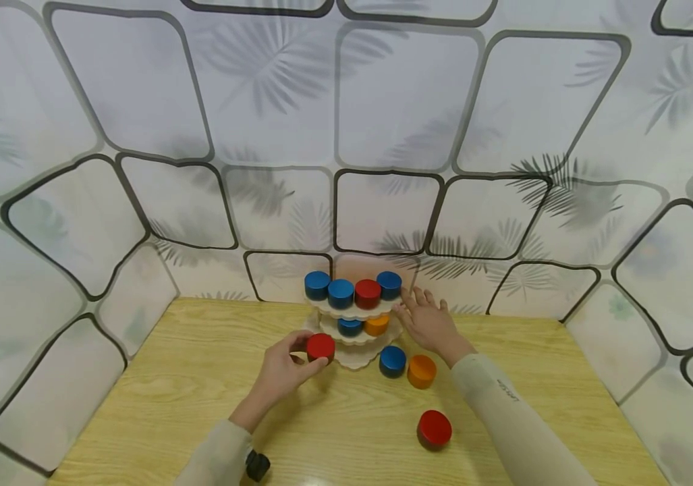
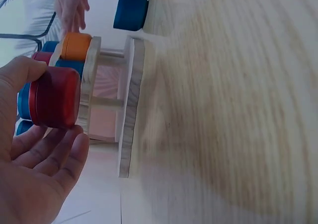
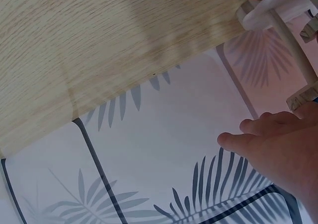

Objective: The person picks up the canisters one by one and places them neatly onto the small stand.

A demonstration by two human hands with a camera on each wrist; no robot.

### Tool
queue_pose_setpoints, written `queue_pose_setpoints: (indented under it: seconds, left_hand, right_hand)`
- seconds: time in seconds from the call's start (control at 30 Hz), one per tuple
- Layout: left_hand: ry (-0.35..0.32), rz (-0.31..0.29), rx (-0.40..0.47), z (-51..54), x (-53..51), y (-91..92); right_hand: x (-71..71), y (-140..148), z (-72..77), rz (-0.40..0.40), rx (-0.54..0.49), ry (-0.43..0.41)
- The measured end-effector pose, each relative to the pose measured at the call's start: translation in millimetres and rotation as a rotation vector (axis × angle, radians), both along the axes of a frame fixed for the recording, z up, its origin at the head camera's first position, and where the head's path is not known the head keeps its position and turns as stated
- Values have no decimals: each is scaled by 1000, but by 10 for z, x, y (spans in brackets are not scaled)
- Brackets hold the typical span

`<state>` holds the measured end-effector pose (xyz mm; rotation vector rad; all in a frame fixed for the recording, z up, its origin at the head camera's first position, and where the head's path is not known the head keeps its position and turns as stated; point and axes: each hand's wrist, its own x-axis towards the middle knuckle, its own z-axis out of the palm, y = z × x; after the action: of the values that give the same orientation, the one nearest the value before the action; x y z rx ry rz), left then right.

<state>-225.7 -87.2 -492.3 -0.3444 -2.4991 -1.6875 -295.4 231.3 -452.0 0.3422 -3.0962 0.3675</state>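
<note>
My left hand (image 1: 282, 368) pinches a red round tin (image 1: 320, 347) between thumb and fingers, in front of the left side of a wooden tiered stand (image 1: 355, 356). The left wrist view shows this red tin (image 2: 55, 97) raised off the table. At the stand's right, my right hand (image 1: 430, 322) reaches beside the top tier with fingers extended. Whether it touches the rim cannot be told. On top sit a red tin (image 1: 367, 294) and blue tins (image 1: 341, 294). The middle tier bears a blue tin (image 1: 350, 327) and an orange tin (image 1: 376, 325), partly hidden from above.
On the wooden table (image 1: 200, 385), a blue tin (image 1: 392, 362) and an orange tin (image 1: 422, 372) stand close together at the stand's front right. Another red tin (image 1: 434, 430) lies nearer me. A patterned wall covering (image 1: 389, 209) rises right behind the stand.
</note>
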Motion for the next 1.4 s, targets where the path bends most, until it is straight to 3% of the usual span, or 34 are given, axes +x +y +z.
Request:
queue_pose_setpoints:
  seconds: [0.8,1.4]
  left_hand:
    - [54,94,-16,1,-204,95]
    - [95,111,0,-15,-324,136]
  right_hand:
    - [8,-13,17,-9,-13,-40]
    - [25,-23,31,-11,-36,-45]
